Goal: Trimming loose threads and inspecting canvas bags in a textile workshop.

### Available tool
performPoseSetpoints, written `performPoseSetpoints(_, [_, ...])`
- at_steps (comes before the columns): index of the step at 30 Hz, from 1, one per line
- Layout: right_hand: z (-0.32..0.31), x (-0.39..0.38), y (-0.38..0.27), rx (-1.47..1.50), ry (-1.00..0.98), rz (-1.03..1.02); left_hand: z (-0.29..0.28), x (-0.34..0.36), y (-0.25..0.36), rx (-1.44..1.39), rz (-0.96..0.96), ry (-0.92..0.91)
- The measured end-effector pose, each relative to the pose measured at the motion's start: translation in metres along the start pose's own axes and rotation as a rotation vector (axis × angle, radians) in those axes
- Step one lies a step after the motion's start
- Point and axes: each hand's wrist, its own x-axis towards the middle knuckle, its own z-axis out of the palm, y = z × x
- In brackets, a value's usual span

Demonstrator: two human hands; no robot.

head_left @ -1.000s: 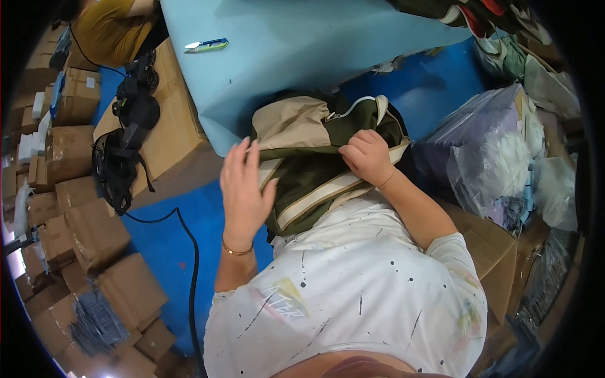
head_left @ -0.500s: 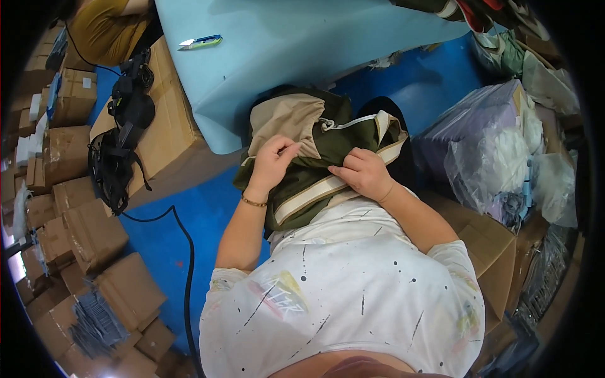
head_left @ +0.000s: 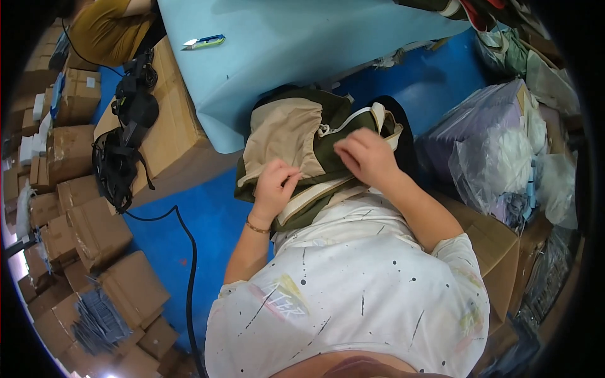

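Across my lap lies a dark green and beige sewn cloth piece (head_left: 287,135), with white-and-tan striped bands and a white cord or zip along one edge. Whether it is a garment or a bag I cannot tell. My left hand (head_left: 277,188) is over its near left part, thumb and fingers drawn together in a pinch. Above the right part hovers my right hand (head_left: 368,154), its fingers bent and pressed together. Anything between the fingertips of either hand is too small to make out.
A light blue covered table (head_left: 265,50) stands ahead, with small thread snips (head_left: 203,42) on it. Black straps and gear (head_left: 129,120) lie on a carton (head_left: 173,101) at left. Stacked boxes (head_left: 79,151) line the left; plastic-wrapped bundles (head_left: 485,145) stand at right. A black cable (head_left: 191,271) crosses the floor.
My right hand has lifted off the cloth and moved slightly up and away. My left hand has come down toward my body, leaving more of the beige panel uncovered.
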Motion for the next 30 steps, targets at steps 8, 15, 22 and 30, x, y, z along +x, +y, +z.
performPoseSetpoints(8, [-0.008, 0.004, 0.061, -0.182, -0.569, 0.356, -0.009, -0.008, 0.021, 0.142, 0.019, -0.14])
performPoseSetpoints(15, [-0.005, -0.034, -0.034, 0.387, -0.527, 0.398, -0.034, 0.037, 0.032, 0.278, -0.379, -0.152])
performPoseSetpoints(22, [-0.018, -0.035, -0.044, 0.352, -0.45, 0.254, -0.005, 0.063, 0.019, 0.289, -0.182, -0.217])
performPoseSetpoints(30, [-0.025, -0.053, -0.04, 0.423, -0.412, 0.456, -0.016, 0.052, 0.003, -0.661, -0.548, -0.348])
